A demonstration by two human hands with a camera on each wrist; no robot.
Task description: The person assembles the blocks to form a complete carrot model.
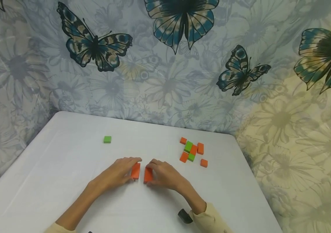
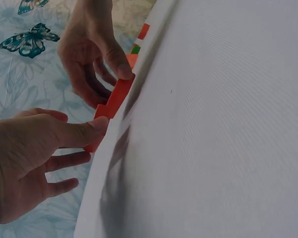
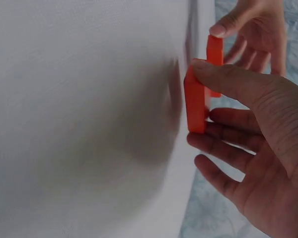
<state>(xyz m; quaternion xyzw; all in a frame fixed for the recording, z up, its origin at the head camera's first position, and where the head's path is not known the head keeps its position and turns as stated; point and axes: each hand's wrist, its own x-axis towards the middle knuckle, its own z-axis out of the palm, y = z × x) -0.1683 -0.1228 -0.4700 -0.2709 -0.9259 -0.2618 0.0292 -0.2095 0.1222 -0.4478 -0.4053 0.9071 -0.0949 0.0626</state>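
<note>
My left hand (image 1: 118,173) pinches an orange rectangular block (image 1: 135,171) at the middle of the white table. Just right of it, my right hand (image 1: 166,175) grips a second orange block (image 1: 148,175) between thumb and fingers. A narrow gap separates the two blocks, whose long sides run roughly parallel. In the right wrist view, the thumb presses the top end of the right-hand block (image 3: 194,101), while fingertips support its lower end. From the left wrist, the left thumb lies across its block (image 2: 100,110), hiding part of it.
Several orange and green blocks (image 1: 188,146) lie grouped at the back right, with one small orange block (image 1: 204,162) apart. A single green block (image 1: 107,139) sits back left. Near the right sleeve lies a black cylindrical object (image 1: 185,216). Butterfly-patterned wall covering (image 1: 165,81) borders the table (image 1: 75,145).
</note>
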